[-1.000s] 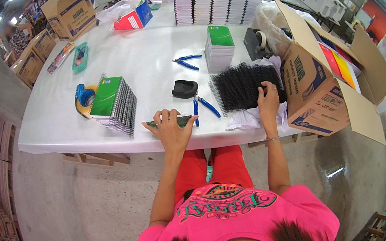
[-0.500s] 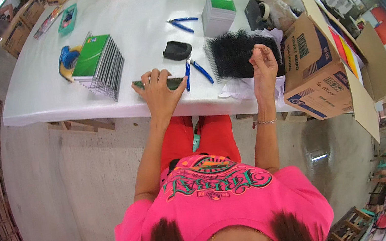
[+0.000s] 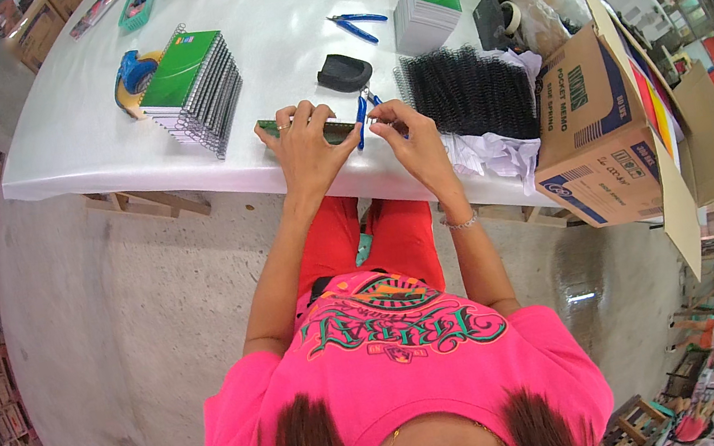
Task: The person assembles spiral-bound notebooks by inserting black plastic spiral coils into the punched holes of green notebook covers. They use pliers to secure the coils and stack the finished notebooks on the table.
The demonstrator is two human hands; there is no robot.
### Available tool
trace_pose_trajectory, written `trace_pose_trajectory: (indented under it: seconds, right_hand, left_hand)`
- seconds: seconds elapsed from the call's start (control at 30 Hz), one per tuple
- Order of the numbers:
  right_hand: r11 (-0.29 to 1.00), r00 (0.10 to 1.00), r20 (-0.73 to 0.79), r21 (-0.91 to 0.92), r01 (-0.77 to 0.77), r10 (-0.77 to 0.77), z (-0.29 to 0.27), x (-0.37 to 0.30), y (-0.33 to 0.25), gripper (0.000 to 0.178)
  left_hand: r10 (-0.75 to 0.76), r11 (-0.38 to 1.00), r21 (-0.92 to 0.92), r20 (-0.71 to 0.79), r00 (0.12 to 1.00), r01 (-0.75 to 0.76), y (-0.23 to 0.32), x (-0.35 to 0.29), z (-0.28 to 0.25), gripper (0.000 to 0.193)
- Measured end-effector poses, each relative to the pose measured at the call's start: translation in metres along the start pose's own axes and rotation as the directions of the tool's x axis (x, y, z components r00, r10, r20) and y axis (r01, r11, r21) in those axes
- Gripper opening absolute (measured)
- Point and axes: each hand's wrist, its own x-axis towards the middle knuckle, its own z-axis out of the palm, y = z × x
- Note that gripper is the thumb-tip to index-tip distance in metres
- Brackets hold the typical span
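Observation:
My left hand (image 3: 308, 142) grips a small green-covered memo pad (image 3: 342, 130) near the table's front edge, its long edge toward me. At the pad's right end, my right hand (image 3: 415, 140) pinches a thin dark piece that looks like a spiral coil (image 3: 371, 120); the fingers partly hide it. Blue-handled cutting pliers (image 3: 361, 119) lie between the two hands, partly covered. Just right of my right hand is a heap of black spiral coils (image 3: 467, 91) on crumpled white paper (image 3: 490, 152).
Green spiral-bound pads (image 3: 187, 75) are stacked at left beside a blue tape dispenser (image 3: 131, 79). A black curved holder (image 3: 344, 71), second pliers (image 3: 358, 26) and unbound pads (image 3: 429, 14) lie farther back. An open cardboard box (image 3: 588, 128) stands at right.
My right hand has moved left from above the coil heap to the memo pad's right end. The left hand still holds the pad. The head view has shifted slightly.

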Motion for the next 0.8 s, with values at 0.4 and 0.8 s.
trace_pose_trajectory:
  seconds: [0.4, 0.8]
  right_hand:
    - [0.998, 0.991, 0.118, 0.004, 0.065, -0.065, -0.001, 0.009, 0.002, 0.017]
    - [0.979, 0.983, 0.121, -0.129, 0.156, -0.141, 0.006, 0.016, -0.012, 0.016]
  left_hand:
    - [0.004, 0.999, -0.039, 0.067, 0.998, -0.002, -0.004, 0.003, -0.005, 0.044]
    - [0.062, 0.997, -0.042, 0.130, 0.990, -0.057, -0.013, 0.006, -0.006, 0.040]
